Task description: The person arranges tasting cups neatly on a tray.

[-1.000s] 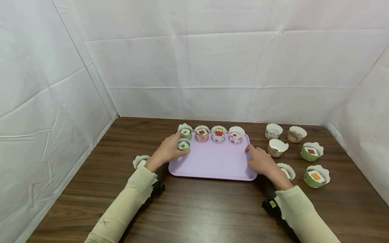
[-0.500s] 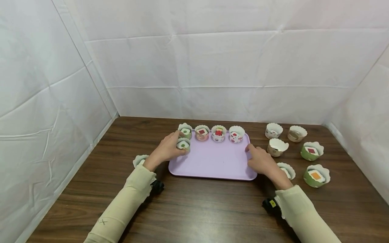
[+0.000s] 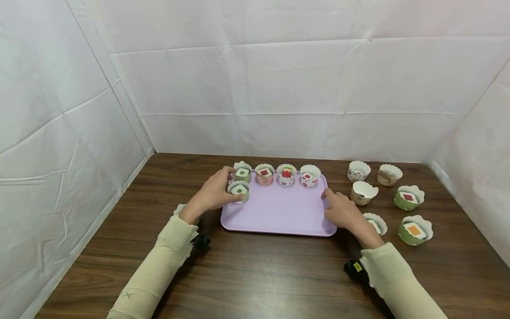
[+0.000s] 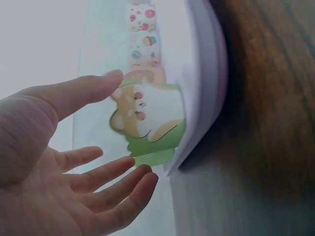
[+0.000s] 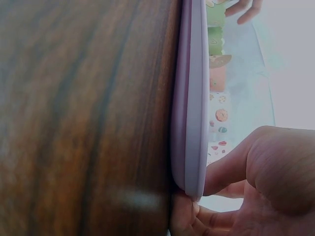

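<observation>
A lilac tray [image 3: 284,210] lies on the table with a row of paper baking cups along its far edge. Below that row's left end stands a green baking cup [image 4: 157,110] with a dog drawn on its side and a white piece topped by a green dot inside. My left hand [image 3: 211,192] is around this cup, its thumb and fingers spread apart. In the left wrist view, gaps show between the fingers and the cup's wall. At the tray's right edge my right hand [image 3: 340,210] pinches the rim, thumb [image 5: 231,169] above and fingers below.
Several baking cups stand right of the tray, among them a green cup [image 3: 414,231] with an orange-topped piece and a brown-patterned cup [image 3: 363,193]. Another cup [image 3: 180,209] is partly hidden behind the left wrist. A white sheet [image 3: 279,88] closes off the back.
My left hand has shifted a little to the left and its fingers have loosened from the green baking cup, which stays on the tray. The right hand has not moved.
</observation>
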### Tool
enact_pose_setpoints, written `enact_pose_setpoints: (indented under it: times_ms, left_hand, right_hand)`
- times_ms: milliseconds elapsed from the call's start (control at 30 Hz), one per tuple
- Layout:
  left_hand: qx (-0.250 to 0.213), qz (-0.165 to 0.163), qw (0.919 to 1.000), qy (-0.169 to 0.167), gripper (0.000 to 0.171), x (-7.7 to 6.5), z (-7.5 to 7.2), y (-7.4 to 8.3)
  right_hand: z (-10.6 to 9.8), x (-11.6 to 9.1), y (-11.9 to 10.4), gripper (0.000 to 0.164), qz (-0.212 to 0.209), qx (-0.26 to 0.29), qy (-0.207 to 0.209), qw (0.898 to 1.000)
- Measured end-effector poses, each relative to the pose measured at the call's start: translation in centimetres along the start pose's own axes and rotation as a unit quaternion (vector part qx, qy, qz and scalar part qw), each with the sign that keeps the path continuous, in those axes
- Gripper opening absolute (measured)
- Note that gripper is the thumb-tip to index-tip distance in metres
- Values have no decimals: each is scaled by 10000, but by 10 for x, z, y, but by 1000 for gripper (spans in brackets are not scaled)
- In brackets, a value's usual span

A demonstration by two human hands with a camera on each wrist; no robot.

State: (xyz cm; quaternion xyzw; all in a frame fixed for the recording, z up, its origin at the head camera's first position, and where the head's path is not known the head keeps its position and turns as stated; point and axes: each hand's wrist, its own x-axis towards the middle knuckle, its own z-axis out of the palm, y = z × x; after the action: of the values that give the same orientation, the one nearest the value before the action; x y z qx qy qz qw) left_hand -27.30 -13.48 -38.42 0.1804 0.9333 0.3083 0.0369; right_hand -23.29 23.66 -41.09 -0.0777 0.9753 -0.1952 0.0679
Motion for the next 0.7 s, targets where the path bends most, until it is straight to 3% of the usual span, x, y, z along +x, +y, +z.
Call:
enact_pose_setpoints:
  times_ms: [300,700]
  left_hand:
    - [133,182,9994,250,74,-16,-23,-8]
    - [-284,476,9971,523,67,-44,-47,-26]
  right_hand:
    - [0,1,0,45,21,-42,-23,10000]
    - [-1,0,-1,45,-28,-46,5,10000]
